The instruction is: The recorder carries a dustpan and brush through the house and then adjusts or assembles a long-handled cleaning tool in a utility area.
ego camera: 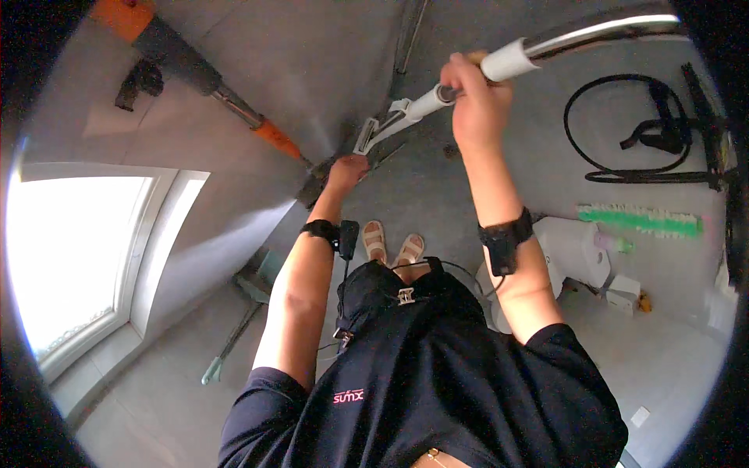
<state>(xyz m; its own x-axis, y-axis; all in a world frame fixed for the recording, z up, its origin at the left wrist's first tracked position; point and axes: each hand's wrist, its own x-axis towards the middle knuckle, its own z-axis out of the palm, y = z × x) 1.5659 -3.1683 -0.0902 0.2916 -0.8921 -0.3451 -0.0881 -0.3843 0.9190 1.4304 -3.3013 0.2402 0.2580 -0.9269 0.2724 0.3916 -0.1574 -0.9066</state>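
Note:
My right hand (pixel 483 105) is wrapped around the metal pole (pixel 608 29) of a mop, just below a white plastic sleeve (pixel 509 59). Lower down, the pole runs into a white plastic lever and bracket (pixel 404 117). At the bracket's bottom end my left hand (pixel 349 171) grips the mop's lower part, its fingers partly hidden. A blurred dark piece (pixel 310 193) shows beside that hand; I cannot tell whether it belongs to the mop head. Close to my left hand is the lower tip of an orange and black long-handled tool (pixel 275 137) by the wall.
A window (pixel 82 257) is at the left, with a pale green long-handled tool (pixel 234 339) below it. To my right stands a white toilet (pixel 576 251). A black hose (pixel 570 126) loops along the right wall, above a green duster (pixel 641 220). My sandalled feet (pixel 374 240) are on grey floor.

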